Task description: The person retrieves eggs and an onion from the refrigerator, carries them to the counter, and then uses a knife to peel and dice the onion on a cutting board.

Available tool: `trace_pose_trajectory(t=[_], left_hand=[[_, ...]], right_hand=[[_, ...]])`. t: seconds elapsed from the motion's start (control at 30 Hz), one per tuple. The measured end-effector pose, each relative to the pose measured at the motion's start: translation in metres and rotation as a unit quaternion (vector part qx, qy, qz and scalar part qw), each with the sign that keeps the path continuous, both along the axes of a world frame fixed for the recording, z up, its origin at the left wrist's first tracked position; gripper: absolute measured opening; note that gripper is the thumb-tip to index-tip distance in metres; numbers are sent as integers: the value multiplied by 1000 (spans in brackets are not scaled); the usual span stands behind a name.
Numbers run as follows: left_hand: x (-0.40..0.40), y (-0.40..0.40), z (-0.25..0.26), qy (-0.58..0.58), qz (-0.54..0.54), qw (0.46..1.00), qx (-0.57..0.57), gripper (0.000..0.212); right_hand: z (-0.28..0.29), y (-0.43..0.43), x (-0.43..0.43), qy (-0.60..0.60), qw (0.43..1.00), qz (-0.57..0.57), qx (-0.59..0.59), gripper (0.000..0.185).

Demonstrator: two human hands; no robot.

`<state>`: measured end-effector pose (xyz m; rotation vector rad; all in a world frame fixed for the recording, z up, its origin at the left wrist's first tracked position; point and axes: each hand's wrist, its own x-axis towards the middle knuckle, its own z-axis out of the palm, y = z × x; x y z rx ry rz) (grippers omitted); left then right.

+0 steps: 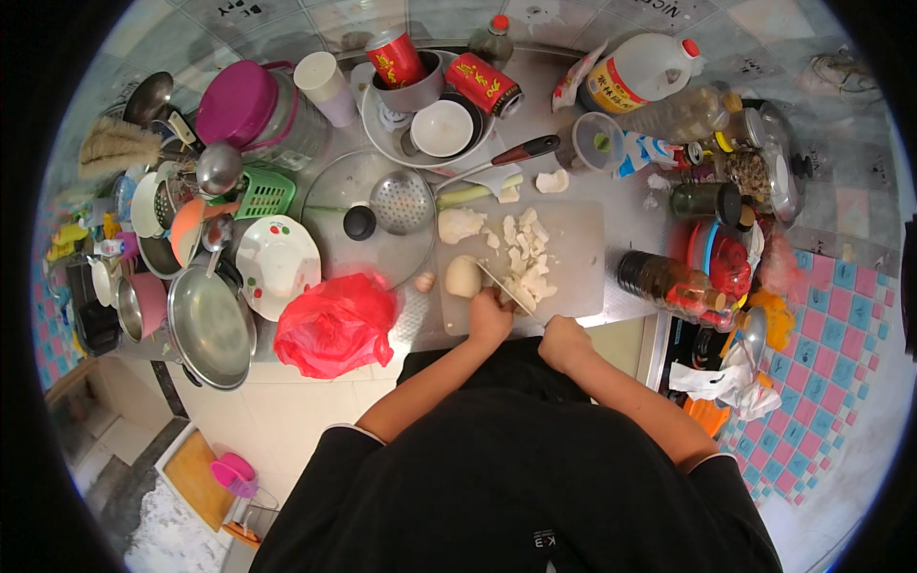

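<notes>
A translucent white cutting board (577, 279) lies before me on the metal counter. My right hand (566, 344) grips a kitchen knife (510, 292) by its handle, the blade slanting across the board. Beside the blade, my left hand (491, 316) rests at the board's near edge with its fingers curled; what lies beneath them is mostly hidden. A pale round piece of food (463, 276) touches or nearly touches the knife's far end. Chopped white pieces (526, 258) are heaped right of the blade. Further back sits a larger whitish chunk (461, 225).
Left of the board are a garlic bulb (425, 282), a red plastic bag (335, 326), a glass lid (326, 243) with a skimmer (402, 202) on it, and a plate (278, 265). Bottles and jars (706, 204) crowd the right. Behind stand bowls (442, 129) and red cans (484, 84).
</notes>
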<state>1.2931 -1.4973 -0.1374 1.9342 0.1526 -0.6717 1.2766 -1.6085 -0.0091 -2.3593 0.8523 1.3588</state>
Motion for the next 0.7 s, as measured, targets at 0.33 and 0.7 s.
trace_pose_trajectory(t=[0.33, 0.7], left_hand=[[-6, -1, 4, -29, 13, 999, 15, 24], [0, -4, -5, -98, -5, 994, 39, 26]], right_hand=[[-33, -12, -27, -49, 998, 4, 38, 24], [-21, -12, -27, -137, 990, 6, 40, 24]])
